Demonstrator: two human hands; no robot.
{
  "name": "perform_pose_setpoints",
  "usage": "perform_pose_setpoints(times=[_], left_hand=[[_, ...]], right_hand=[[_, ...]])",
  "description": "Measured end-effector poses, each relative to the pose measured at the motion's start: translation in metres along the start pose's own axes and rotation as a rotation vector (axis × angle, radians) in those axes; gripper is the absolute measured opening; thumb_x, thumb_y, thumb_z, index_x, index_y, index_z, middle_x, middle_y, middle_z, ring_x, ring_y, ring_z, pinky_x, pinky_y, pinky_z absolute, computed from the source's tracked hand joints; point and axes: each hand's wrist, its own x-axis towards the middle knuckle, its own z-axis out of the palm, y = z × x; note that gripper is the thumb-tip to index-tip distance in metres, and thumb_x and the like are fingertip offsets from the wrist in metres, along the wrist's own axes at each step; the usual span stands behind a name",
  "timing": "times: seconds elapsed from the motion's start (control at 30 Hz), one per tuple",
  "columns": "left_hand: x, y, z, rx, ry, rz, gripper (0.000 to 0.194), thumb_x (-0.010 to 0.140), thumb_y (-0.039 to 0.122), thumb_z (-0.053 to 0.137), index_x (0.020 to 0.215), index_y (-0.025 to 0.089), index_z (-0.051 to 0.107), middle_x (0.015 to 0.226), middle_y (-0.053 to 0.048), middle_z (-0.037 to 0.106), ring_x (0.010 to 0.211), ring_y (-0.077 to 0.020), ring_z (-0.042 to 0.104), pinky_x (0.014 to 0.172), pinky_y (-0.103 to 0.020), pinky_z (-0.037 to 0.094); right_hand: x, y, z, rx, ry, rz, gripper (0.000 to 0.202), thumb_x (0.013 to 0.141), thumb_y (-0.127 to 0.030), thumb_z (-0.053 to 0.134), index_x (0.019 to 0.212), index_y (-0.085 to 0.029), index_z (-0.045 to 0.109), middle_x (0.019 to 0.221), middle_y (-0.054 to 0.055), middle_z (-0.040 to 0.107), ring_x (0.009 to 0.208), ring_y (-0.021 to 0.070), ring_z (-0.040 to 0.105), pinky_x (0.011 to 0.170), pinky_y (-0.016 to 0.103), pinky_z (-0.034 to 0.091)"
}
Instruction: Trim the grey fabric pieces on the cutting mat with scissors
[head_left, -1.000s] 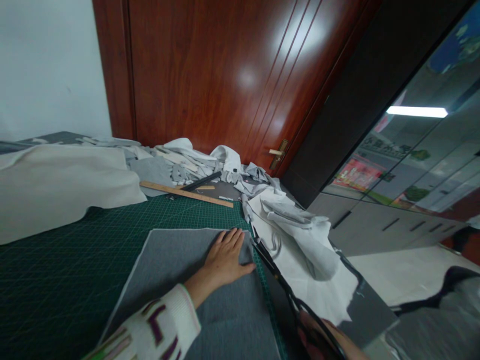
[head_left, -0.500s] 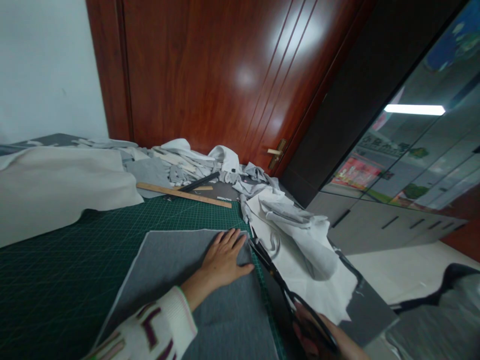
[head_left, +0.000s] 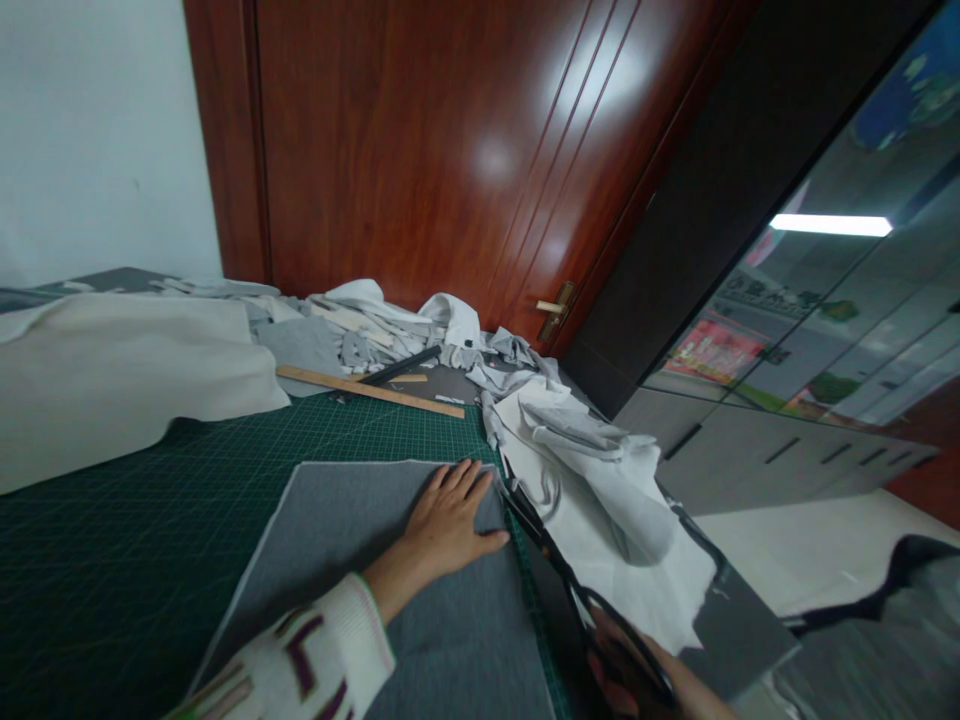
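Observation:
A grey piece of fabric [head_left: 337,540] lies flat on the green gridded cutting mat [head_left: 112,550]. Pressed on its upper right part is my left hand [head_left: 450,520], palm down with the fingers stretched out. My right hand [head_left: 626,650], low on the right and partly hidden, grips the handles of large black scissors [head_left: 551,550]. Their blades point up and left, with the tips at the fabric's upper right corner. Whether the blades have cloth between them I cannot make out.
A wooden ruler [head_left: 375,391] and a black bar [head_left: 401,365] lie beyond the fabric. White material [head_left: 127,370] covers the mat's far left. Scraps [head_left: 360,320] pile against the wooden door [head_left: 405,150]. More cloth [head_left: 600,470] lies right of the scissors, near the table's edge.
The view has shifted very slightly. Both hands, the scissors and the grey fabric stay practically where they were.

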Motion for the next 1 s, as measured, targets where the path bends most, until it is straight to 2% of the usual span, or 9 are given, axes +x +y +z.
perform_pose_setpoints(times=[0.1, 0.17, 0.27, 0.37, 0.47, 0.6, 0.77, 0.9, 1.0], left_hand=[[0.001, -0.001, 0.002, 0.003, 0.017, -0.004, 0.086, 0.087, 0.065, 0.052, 0.153, 0.013, 0.032, 0.162, -0.011, 0.023, 0.151, -0.0258, 0.015, 0.123, -0.047, 0.009], [0.001, -0.001, 0.004, -0.002, 0.027, -0.005, 0.087, 0.087, 0.065, 0.052, 0.153, 0.012, 0.032, 0.162, -0.011, 0.023, 0.151, -0.0259, 0.016, 0.124, -0.047, 0.009], [0.001, -0.002, 0.005, -0.015, 0.033, 0.001, 0.088, 0.087, 0.066, 0.051, 0.153, 0.012, 0.031, 0.162, -0.011, 0.024, 0.151, -0.026, 0.016, 0.124, -0.048, 0.01], [0.001, -0.002, 0.005, -0.02, 0.035, 0.006, 0.088, 0.087, 0.066, 0.051, 0.153, 0.012, 0.031, 0.162, -0.011, 0.024, 0.151, -0.0262, 0.016, 0.123, -0.047, 0.01], [0.0, -0.001, 0.004, -0.011, 0.027, 0.002, 0.088, 0.087, 0.065, 0.052, 0.153, 0.012, 0.031, 0.162, -0.011, 0.024, 0.151, -0.0262, 0.016, 0.123, -0.047, 0.01], [0.001, -0.001, 0.003, -0.001, 0.025, -0.004, 0.089, 0.087, 0.065, 0.051, 0.153, 0.009, 0.031, 0.162, -0.012, 0.023, 0.151, -0.0261, 0.017, 0.124, -0.047, 0.01], [0.001, -0.002, 0.006, -0.013, 0.041, -0.005, 0.092, 0.086, 0.067, 0.05, 0.153, 0.007, 0.03, 0.161, -0.013, 0.025, 0.151, -0.0264, 0.018, 0.124, -0.047, 0.011], [0.001, -0.003, 0.006, -0.01, 0.041, -0.005, 0.093, 0.086, 0.067, 0.051, 0.153, 0.006, 0.03, 0.161, -0.013, 0.025, 0.151, -0.0268, 0.018, 0.123, -0.048, 0.011], [0.001, -0.002, 0.005, -0.004, 0.045, 0.002, 0.094, 0.086, 0.066, 0.052, 0.152, 0.005, 0.029, 0.161, -0.014, 0.024, 0.151, -0.0266, 0.018, 0.124, -0.048, 0.011]], right_hand=[[0.001, -0.003, 0.003, -0.013, 0.013, 0.03, 0.069, 0.04, -0.079, 0.081, 0.06, -0.015, 0.065, 0.057, -0.001, 0.057, 0.049, 0.0057, 0.041, 0.05, 0.022, 0.028], [0.0, -0.005, 0.005, -0.006, 0.03, 0.034, 0.069, 0.037, -0.079, 0.081, 0.061, -0.016, 0.065, 0.058, -0.001, 0.058, 0.051, 0.0073, 0.043, 0.052, 0.023, 0.03], [-0.003, -0.008, 0.01, 0.058, 0.08, 0.05, 0.064, 0.034, -0.073, 0.086, 0.063, -0.019, 0.066, 0.061, -0.001, 0.06, 0.057, 0.0098, 0.049, 0.055, 0.023, 0.033], [-0.003, -0.012, 0.014, 0.116, 0.101, 0.094, 0.062, 0.031, -0.068, 0.089, 0.06, -0.02, 0.064, 0.061, -0.002, 0.06, 0.055, 0.0088, 0.047, 0.053, 0.021, 0.031], [-0.001, -0.014, 0.017, 0.121, 0.057, 0.104, 0.062, 0.032, -0.069, 0.088, 0.059, -0.019, 0.063, 0.057, -0.003, 0.058, 0.048, 0.0058, 0.041, 0.049, 0.021, 0.026], [0.0, -0.018, 0.023, 0.056, -0.002, 0.092, 0.064, 0.039, -0.073, 0.084, 0.055, -0.016, 0.061, 0.048, -0.006, 0.048, 0.043, 0.0037, 0.034, 0.047, 0.021, 0.019], [-0.002, -0.025, 0.033, 0.034, 0.036, 0.08, 0.072, 0.026, -0.076, 0.084, 0.058, -0.016, 0.058, 0.053, -0.006, 0.049, 0.045, 0.0026, 0.035, 0.049, 0.019, 0.019], [0.003, -0.025, 0.036, -0.039, 0.0, 0.017, 0.071, 0.038, -0.083, 0.077, 0.059, -0.017, 0.058, 0.049, -0.007, 0.043, 0.045, 0.0042, 0.033, 0.049, 0.02, 0.019], [0.01, -0.022, 0.036, -0.099, 0.027, -0.008, 0.074, 0.041, -0.088, 0.071, 0.061, -0.018, 0.057, 0.046, -0.007, 0.04, 0.046, 0.0056, 0.031, 0.049, 0.021, 0.019]])
